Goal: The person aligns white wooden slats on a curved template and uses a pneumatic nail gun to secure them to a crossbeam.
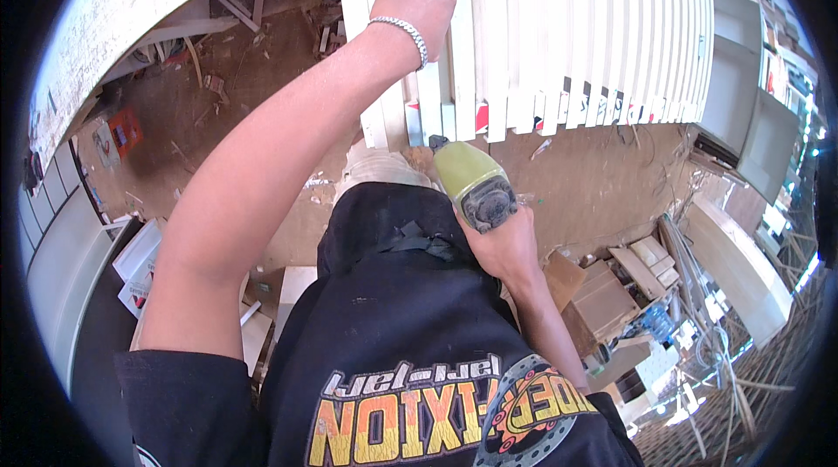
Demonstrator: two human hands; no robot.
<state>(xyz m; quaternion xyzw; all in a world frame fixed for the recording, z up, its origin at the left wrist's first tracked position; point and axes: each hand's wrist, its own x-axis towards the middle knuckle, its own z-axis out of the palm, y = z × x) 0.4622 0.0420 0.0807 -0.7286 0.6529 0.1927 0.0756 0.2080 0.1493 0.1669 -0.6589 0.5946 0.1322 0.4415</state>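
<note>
My left hand (pixel 414 11) lies flat with fingers spread on a panel of white slats (pixel 559 26) set side by side. A chain bracelet circles that wrist. My right hand (pixel 508 244) is wrapped round a yellow-green power drill (pixel 470 172), held in front of my body. The drill's dark nose points toward the near ends of the slats at the panel's left part. Whether its tip touches the wood, I cannot tell. Several slat ends are uneven in length, and red and black patches show between them.
A large pale board (pixel 113 9) curves across the upper left. Wood scraps and an orange object (pixel 125 128) lie on the brown floor (pixel 576 175). Cardboard boxes (pixel 602 301) and loose strips crowd the lower right, near a pale plank (pixel 738 271). Grey cabinets (pixel 735 65) stand at the right.
</note>
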